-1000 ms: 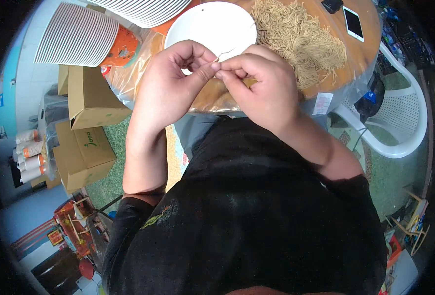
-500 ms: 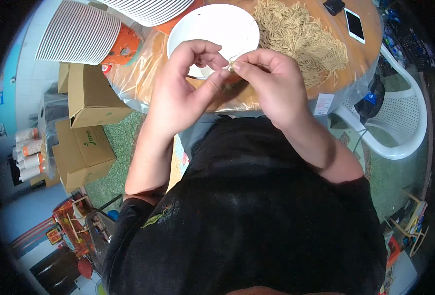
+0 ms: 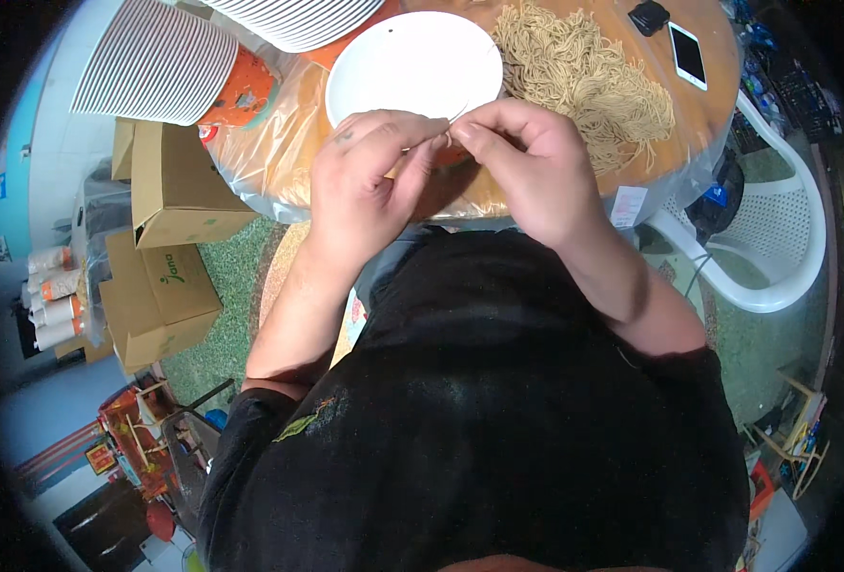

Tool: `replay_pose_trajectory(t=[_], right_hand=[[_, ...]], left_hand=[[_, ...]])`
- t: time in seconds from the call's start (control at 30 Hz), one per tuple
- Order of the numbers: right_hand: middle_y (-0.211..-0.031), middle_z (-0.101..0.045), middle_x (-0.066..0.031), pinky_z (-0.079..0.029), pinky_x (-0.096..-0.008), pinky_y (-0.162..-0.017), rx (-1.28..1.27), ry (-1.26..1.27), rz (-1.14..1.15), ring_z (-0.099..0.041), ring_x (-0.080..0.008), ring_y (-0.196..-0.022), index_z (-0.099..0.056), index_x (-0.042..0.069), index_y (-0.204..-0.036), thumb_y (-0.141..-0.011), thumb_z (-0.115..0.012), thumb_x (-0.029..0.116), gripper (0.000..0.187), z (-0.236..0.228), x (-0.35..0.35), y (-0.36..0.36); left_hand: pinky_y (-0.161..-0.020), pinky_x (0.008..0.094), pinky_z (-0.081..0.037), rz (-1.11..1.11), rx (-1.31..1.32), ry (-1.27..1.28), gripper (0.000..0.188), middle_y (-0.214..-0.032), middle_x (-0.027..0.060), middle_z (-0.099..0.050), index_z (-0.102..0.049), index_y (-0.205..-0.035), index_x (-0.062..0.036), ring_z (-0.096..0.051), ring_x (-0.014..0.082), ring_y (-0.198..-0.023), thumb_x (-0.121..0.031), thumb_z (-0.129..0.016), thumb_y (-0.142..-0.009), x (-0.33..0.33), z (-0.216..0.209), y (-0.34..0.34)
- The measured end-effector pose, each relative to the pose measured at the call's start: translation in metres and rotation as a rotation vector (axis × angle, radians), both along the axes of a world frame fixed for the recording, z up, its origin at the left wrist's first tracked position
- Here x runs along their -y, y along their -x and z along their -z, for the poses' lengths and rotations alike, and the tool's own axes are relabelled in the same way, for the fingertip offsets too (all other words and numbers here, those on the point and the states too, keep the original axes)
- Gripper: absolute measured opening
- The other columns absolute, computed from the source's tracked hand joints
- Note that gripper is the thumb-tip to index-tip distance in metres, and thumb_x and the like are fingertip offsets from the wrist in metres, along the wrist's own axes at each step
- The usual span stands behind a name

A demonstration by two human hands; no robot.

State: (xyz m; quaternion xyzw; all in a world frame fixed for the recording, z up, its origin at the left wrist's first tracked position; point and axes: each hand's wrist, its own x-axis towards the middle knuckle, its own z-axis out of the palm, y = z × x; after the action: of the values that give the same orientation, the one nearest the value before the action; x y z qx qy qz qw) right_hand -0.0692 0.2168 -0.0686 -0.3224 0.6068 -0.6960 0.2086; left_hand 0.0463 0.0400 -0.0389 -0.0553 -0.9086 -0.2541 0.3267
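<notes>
Stacked white plates (image 3: 145, 62) sit upper left, a phone (image 3: 687, 52) and dark case (image 3: 649, 16) upper right. Cardboard boxes (image 3: 169, 191) stand on the floor, a white plastic chair (image 3: 784, 243) opposite.

Noodle pile (image 3: 584, 76) right of plate (image 3: 412, 67), boxes (image 3: 169, 229) left

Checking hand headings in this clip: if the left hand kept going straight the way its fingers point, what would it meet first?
The left hand points up and right, its fingertips already against the right hand at the thin strand pinched between them. Past that, probably the white plate, though depth is unclear.
</notes>
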Motion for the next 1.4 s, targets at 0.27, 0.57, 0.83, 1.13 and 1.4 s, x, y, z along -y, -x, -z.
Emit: replay_pose_trajectory(t=[0.27, 0.57, 0.83, 1.13, 1.4], right_hand=[[-0.1, -0.073, -0.0073, -0.058, -0.0478, -0.099, -0.966, -0.145, 0.16, -0.069, -0.0339, -0.112, -0.085, 0.009, -0.1, -0.09, -0.082, 0.009, 0.01, -0.03, 0.003, 0.034], [-0.097, -0.071, -0.0086, -0.059, -0.0461, -0.096, -1.059, -0.177, 0.015, -0.07, -0.0335, -0.104, -0.08, 0.008, -0.085, -0.09, -0.079, 0.011, 0.006, -0.035, 0.011, 0.042], [-0.102, -0.07, -0.0096, -0.057, -0.0438, -0.093, -1.158, -0.142, 0.232, -0.069, -0.0318, -0.103, -0.075, 0.004, -0.095, -0.095, -0.079, 0.005, 0.004, -0.028, 0.017, 0.047], [-0.098, -0.07, -0.0063, -0.058, -0.0479, -0.094, -1.192, -0.019, 0.299, -0.072, -0.0322, -0.103, -0.077, 0.011, -0.088, -0.085, -0.078, 0.006, 0.005, -0.018, 0.027, 0.051], [-0.098, -0.072, -0.0063, -0.058, -0.0471, -0.09, -1.117, 0.136, 0.211, -0.072, -0.0333, -0.099, -0.08, 0.009, -0.092, -0.083, -0.083, 0.004, 0.011, -0.012, 0.026, 0.052]], left_hand=[[-0.09, 0.0401, -0.062, -0.047, 0.035, -0.217, 0.008, -0.101, 0.0112, -0.084, -0.083, -0.106, -0.0047, -0.081, 0.0301, -0.097, -0.004, -0.083, -0.098, 0.0, 0.004, -0.001], [-0.091, 0.0389, -0.062, -0.014, 0.005, -0.178, 0.008, -0.11, 0.0139, -0.084, -0.08, -0.107, -0.0029, -0.08, 0.03, -0.102, -0.001, -0.081, -0.099, 0.0, 0.004, -0.007], [-0.102, 0.0456, -0.058, 0.042, 0.035, -0.032, 0.011, -0.135, 0.0188, -0.075, -0.073, -0.106, -0.0035, -0.074, 0.0373, -0.118, 0.002, -0.077, -0.097, 0.002, 0.001, -0.017], [-0.113, 0.0485, -0.05, 0.122, 0.26, -0.079, 0.012, -0.134, 0.0167, -0.076, -0.073, -0.105, -0.0049, -0.07, 0.0402, -0.123, -0.001, -0.078, -0.095, 0.005, -0.017, -0.02], [-0.085, 0.0293, -0.06, -0.015, 0.541, -0.566, 0.022, -0.105, 0.0069, -0.082, -0.078, -0.122, 0.0025, -0.075, 0.0111, -0.097, -0.005, -0.08, -0.101, 0.003, -0.039, 0.004]])
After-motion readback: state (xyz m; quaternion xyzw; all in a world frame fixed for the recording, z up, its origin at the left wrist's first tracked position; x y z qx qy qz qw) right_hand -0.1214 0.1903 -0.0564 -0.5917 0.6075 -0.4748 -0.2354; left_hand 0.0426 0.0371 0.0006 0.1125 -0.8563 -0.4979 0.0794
